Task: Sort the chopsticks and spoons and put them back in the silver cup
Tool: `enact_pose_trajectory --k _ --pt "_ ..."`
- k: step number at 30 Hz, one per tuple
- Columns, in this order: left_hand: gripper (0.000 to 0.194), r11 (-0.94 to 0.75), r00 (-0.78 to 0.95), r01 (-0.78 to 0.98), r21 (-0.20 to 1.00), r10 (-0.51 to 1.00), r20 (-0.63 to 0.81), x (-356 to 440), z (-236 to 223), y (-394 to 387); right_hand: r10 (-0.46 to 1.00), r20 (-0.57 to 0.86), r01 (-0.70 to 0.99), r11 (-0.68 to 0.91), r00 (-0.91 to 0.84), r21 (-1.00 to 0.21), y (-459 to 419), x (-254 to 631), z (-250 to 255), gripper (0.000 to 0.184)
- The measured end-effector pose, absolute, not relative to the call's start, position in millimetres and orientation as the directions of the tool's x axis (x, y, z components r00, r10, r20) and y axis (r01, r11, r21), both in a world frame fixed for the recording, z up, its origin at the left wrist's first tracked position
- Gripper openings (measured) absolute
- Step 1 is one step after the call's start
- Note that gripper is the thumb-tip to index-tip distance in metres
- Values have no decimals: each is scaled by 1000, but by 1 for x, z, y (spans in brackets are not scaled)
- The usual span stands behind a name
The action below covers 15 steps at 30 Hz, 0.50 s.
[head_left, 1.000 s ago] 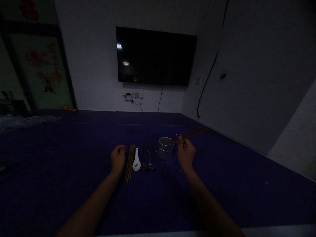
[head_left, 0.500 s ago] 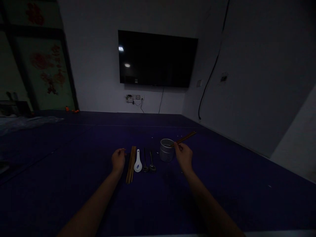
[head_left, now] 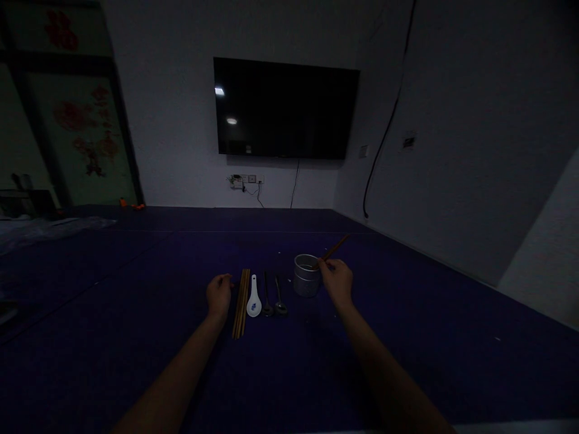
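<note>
Pinched in the fingers of my right hand [head_left: 337, 281] are wooden chopsticks [head_left: 338, 246]. They slant up to the right, and their lower ends reach the mouth of a grey metal cylindrical holder [head_left: 306, 279]. My left hand [head_left: 219, 295] rests in a loose curl on the purple surface, with nothing visible in it. Just right of it lie several wooden chopsticks [head_left: 241, 305] side by side. Beyond them, in a row, come a white soup spoon [head_left: 254, 305] with a blue mark, a dark metal spoon [head_left: 267, 309] and a second metal spoon [head_left: 281, 307].
The purple surface [head_left: 172, 253] runs back to the wall, under a mounted television [head_left: 284, 108]. Clear plastic sheeting [head_left: 54, 231] lies at the far left. Small orange objects [head_left: 137, 207] sit near the door. A black cable [head_left: 382, 144] hangs at the right wall.
My right hand has tilted the chopsticks steeper and brought their lower ends to the holder's right rim. My left hand and the laid-out utensils stay in place; the view shifts slightly.
</note>
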<state>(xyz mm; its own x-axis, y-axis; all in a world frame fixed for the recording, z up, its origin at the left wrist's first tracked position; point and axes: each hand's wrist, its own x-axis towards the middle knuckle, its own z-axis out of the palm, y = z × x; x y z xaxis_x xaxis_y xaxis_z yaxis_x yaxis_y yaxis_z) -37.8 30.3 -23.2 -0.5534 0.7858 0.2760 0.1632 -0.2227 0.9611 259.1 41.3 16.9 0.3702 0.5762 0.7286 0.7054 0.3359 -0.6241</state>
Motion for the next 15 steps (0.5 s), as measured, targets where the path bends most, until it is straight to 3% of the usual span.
enact_pose_trajectory --k 8,15 --pt "31 -248 -549 158 956 782 294 -38 -25 32 575 730 705 339 369 -623 45 260 15 39" --pt "30 -226 -549 166 960 788 281 -39 -25 32 592 720 697 341 362 -631 48 261 12 51"
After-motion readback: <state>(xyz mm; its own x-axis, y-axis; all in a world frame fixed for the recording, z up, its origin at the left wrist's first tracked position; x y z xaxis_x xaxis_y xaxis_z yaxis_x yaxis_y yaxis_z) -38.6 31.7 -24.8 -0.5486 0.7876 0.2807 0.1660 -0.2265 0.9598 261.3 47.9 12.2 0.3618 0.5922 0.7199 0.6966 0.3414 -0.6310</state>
